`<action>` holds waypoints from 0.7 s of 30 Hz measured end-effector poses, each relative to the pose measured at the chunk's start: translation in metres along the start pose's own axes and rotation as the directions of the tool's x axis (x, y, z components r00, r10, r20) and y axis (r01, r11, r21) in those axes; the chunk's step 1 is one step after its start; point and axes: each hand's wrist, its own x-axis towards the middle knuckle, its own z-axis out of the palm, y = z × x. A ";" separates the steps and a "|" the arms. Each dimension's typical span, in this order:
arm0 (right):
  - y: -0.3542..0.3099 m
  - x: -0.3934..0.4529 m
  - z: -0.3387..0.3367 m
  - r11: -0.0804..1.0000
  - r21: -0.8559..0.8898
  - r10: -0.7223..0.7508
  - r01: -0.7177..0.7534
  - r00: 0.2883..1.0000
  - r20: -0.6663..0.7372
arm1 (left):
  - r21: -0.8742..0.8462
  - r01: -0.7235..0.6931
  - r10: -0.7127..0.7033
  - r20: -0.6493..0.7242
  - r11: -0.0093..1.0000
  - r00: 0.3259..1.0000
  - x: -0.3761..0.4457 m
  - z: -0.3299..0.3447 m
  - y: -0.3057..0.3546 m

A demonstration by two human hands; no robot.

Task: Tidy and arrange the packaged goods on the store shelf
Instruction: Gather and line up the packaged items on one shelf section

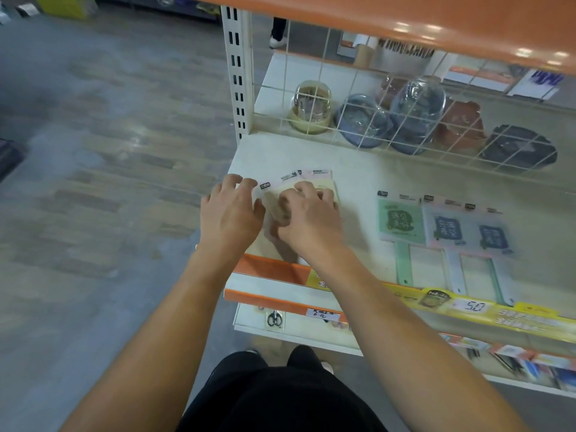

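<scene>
Head view, white shelf (358, 182) at frame centre, wire grid (405, 126) behind it.

Centre of frame: small fanned stack of flat packaged goods (314, 179) near shelf's left end; at least 3 header cards visible at top edges, exact count hidden under hands.

Left hand (229, 213): left of stack, fingers spread and bent, tips touching stack's left edge; nothing clasped.

Right hand (308, 216): on top of stack, fingers curled down onto top package; pinching or only pressing: cannot tell.

Right of centre: 3 flat paddle-shaped packages (445, 229) side by side, handles toward shelf front; 1 green, 2 bluish, overlapping slightly, well apart from stack.

Behind grid, upper right: 5 domed wrapped items (417, 110) counted, a sixth possibly hidden; blurred.

Shelf front edge: 2 price tags, one reading "50" (473, 306) on yellow strip, one handwritten (322, 313) on orange strip. 1 pair of packaged scissors (274, 318) on lower shelf, beneath left end.
</scene>
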 end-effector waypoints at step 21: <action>0.114 -0.025 -0.053 0.909 0.214 0.396 -0.358 0.901 -0.178 | -0.013 -0.268 0.268 0.114 0.963 0.957 0.001 0.033 0.125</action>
